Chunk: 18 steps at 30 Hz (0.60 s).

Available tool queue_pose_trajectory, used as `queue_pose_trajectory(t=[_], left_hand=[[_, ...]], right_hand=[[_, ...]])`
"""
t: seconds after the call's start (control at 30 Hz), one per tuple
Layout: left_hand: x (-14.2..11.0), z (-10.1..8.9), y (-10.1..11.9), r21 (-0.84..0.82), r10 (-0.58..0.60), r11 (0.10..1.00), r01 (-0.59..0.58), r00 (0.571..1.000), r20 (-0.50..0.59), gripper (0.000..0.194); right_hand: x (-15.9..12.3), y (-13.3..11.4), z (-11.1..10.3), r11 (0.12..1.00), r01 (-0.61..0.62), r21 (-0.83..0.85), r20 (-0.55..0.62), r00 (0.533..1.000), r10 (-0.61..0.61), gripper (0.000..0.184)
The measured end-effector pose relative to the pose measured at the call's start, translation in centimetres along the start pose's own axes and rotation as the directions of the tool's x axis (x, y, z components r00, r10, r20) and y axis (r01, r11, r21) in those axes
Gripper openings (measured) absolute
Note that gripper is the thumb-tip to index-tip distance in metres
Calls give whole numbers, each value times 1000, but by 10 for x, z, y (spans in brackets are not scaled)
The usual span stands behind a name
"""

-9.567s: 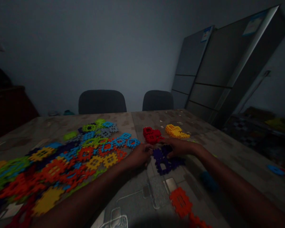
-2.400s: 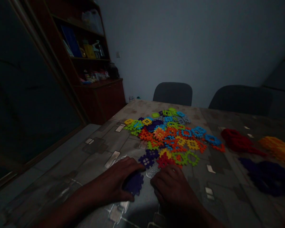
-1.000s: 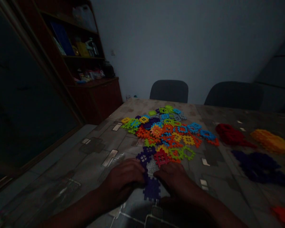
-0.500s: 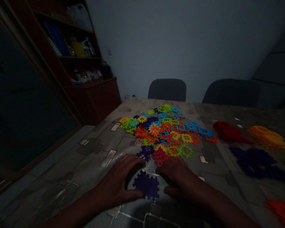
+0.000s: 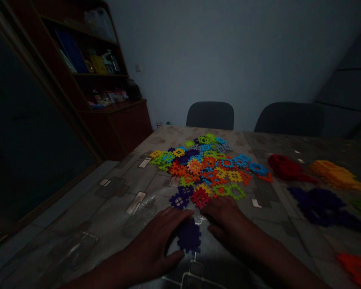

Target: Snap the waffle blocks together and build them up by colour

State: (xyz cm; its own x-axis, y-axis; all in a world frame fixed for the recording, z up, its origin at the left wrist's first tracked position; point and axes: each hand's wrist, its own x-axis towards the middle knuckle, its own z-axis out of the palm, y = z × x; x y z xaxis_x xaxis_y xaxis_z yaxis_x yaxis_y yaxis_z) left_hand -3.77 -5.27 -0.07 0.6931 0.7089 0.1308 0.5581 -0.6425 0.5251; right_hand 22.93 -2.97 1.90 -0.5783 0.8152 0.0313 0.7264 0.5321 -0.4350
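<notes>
A dark purple toothed plastic tile lies near the front of the patterned table. My left hand curls around its left side, fingers and thumb on its edges. My right hand rests just right of the tile, fingers bent down toward it. Just beyond my fingers lie another purple tile and a red tile, at the near edge of a spread of mixed coloured tiles. The room is very dim.
Sorted heaps lie to the right: red, yellow-orange, purple, and orange at the front right. Two dark chairs stand behind the table. A wooden shelf cabinet stands at the left.
Over the last second my hands have stayed on the purple tile while it shifted a little between them. Earlier I was at the purple heap on the right; my view has since turned left.
</notes>
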Motion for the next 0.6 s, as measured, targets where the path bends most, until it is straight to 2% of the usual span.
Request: queue_pose_trajectory(t=[0.13,0.23,0.33,0.5,0.6], left_hand=[[2,5,2,-45,85,995,-84,996,16,79],[4,12,0,-33,63,997,-63,998,-20,83],[5,15,-1,-41,42,998,-42,999,-8,76],[-1,-9,-3,-27,-62,998,64,995,75,86],[-7,-30,-12,25,-152,988,151,987,60,84]], right_hand=[[1,4,0,1000,13,14,-39,999,-12,26],[9,5,-6,1000,23,17,-83,996,-21,14],[27,3,-14,999,46,-14,-93,995,-47,12],[63,-4,-17,992,45,-120,-44,998,-51,4],[76,-9,-12,982,8,-188,-34,999,-15,8]])
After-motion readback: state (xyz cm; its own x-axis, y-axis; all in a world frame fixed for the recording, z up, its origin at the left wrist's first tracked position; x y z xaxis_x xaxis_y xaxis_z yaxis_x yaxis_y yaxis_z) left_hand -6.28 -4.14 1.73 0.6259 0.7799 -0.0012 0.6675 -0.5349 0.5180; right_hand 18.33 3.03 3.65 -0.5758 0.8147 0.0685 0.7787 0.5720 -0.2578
